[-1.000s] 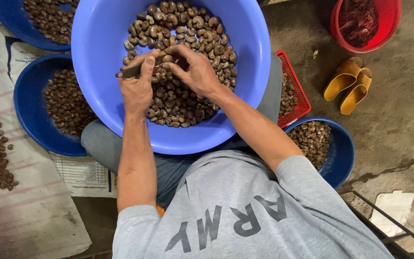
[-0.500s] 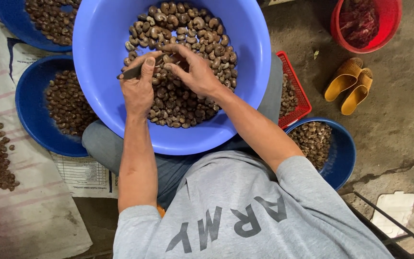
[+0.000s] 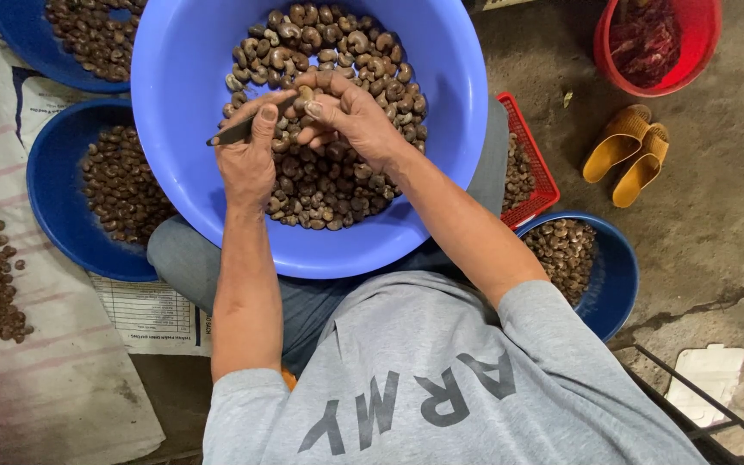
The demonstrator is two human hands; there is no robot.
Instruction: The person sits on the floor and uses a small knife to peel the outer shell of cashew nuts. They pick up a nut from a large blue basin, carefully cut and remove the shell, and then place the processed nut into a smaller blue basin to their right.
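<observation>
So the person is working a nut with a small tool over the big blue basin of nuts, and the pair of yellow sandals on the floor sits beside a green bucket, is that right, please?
Not quite: the bucket beside the yellow sandals is red, not green, as the head view shows. The rest holds: the left hand grips the small tool and the right hand the nut, over the big blue basin.

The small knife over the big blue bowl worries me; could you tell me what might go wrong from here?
The left hand drives the knife toward a nut pinched in the right hand's fingertips; a slip could cut them. The big blue bowl rests on the lap, so a jolt might tip the nuts out.
</observation>
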